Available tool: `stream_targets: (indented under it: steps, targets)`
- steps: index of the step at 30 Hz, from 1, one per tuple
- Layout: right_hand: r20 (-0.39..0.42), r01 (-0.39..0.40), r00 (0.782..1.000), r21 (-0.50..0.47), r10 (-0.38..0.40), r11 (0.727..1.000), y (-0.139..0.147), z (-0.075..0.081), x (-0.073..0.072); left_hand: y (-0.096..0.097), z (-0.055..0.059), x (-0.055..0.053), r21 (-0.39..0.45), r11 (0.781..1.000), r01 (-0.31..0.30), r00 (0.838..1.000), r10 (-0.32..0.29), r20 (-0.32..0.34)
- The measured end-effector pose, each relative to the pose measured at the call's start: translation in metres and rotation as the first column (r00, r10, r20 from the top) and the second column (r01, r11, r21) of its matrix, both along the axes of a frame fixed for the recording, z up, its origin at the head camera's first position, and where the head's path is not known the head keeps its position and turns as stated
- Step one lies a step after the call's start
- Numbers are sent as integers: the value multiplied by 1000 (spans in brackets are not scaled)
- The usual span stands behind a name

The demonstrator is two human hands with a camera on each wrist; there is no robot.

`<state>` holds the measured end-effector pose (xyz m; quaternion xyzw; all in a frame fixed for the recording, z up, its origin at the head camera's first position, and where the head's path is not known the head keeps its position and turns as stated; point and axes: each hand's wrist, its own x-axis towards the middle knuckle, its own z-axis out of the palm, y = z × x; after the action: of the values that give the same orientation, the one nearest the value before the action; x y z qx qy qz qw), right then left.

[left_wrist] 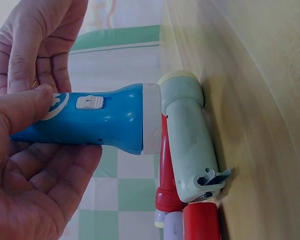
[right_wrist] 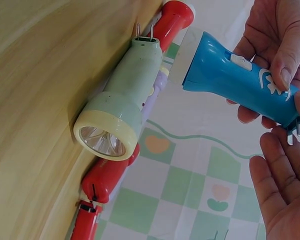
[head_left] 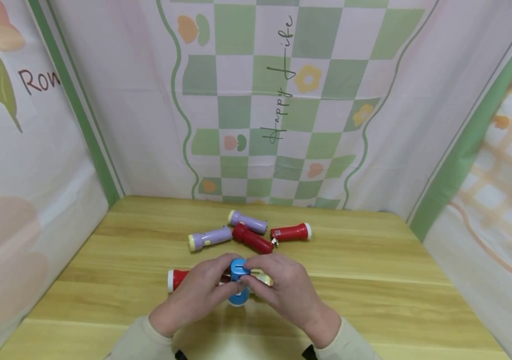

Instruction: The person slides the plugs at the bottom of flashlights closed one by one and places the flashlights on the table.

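Note:
A blue flashlight [head_left: 239,270] with a white head rim stands tail up between both hands, head downward. My left hand [head_left: 199,285] grips its body, thumb beside the white slide switch [left_wrist: 90,102]. At the tail end, the thumb and index finger of my right hand [head_left: 287,285] pinch from the other side, while its remaining fingers [right_wrist: 270,185] stretch loosely below. Two metal plug prongs [right_wrist: 294,134] stick out from the tail near these fingers. Just beyond lies a pale green flashlight [left_wrist: 190,135], its own prongs folded out, mostly hidden by my hands in the head view.
Farther back on the wooden table [head_left: 373,300] lie two purple flashlights [head_left: 211,238], a dark red one [head_left: 252,239] and a red one [head_left: 289,232]. Another red flashlight [head_left: 177,280] is partly behind my left hand. Printed curtains [head_left: 148,125] enclose the table.

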<state>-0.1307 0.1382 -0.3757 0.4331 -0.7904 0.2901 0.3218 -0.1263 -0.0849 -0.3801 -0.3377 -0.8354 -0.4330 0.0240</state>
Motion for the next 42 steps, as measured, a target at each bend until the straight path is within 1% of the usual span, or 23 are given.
stream_targets:
  steps: [7,13,19,27,34,42]
  targets:
    - [28,-19,999,-16,20,1000,0,1,1,0,-1,0,-4,1000,-2,1000,2,7]
    - [70,-40,997,-46,43,998,-1,1,3,0,-2,0,6,1000,6,1000,-6,3]
    - [101,-65,992,-73,72,995,-1,1,3,-1,-1,1,19,1000,9,1000,-9,17]
    - [98,-95,990,-99,104,991,-1,1,4,-1,-1,2,23,1000,8,1000,-9,25]
    - [104,-110,987,-110,122,988,-2,1,3,-1,-2,3,34,999,17,1000,-17,0]
    - [97,-108,988,-116,120,987,-3,2,3,-1,-2,2,51,998,30,999,-28,-38]
